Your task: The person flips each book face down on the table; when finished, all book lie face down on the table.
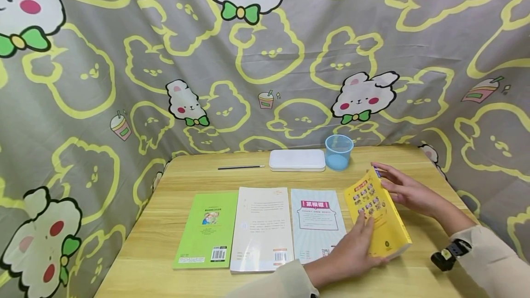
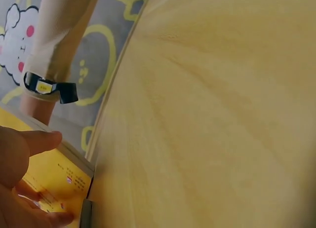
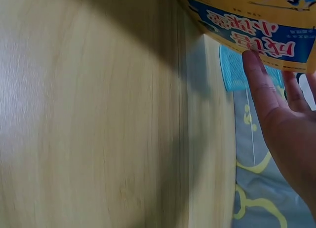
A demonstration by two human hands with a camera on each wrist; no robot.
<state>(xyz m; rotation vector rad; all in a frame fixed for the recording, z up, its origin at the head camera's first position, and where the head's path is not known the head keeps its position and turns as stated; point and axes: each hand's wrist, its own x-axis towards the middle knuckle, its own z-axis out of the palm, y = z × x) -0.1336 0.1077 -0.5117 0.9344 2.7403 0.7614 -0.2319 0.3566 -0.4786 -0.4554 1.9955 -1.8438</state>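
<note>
Both hands hold a yellow book (image 1: pixel 377 220), tilted up on edge at the right end of a row of books. My left hand (image 1: pixel 352 254) grips its lower left part, with fingers spread on the yellow cover and the thumb at the page edge in the left wrist view. At the upper right edge, my right hand (image 1: pixel 407 192) holds the book near the blue title band (image 3: pixel 247 28) of its other cover. Left of it lie a light blue book (image 1: pixel 316 238), a cream book (image 1: pixel 262 238) and a green book (image 1: pixel 198 243).
Toward the back of the wooden table (image 1: pixel 198 174) stand a translucent blue cup (image 1: pixel 339 153) and a white pencil case (image 1: pixel 297 160). A dark pencil (image 1: pixel 241 167) lies left of the case. Patterned grey cloth (image 1: pixel 248 59) hangs behind and along the sides.
</note>
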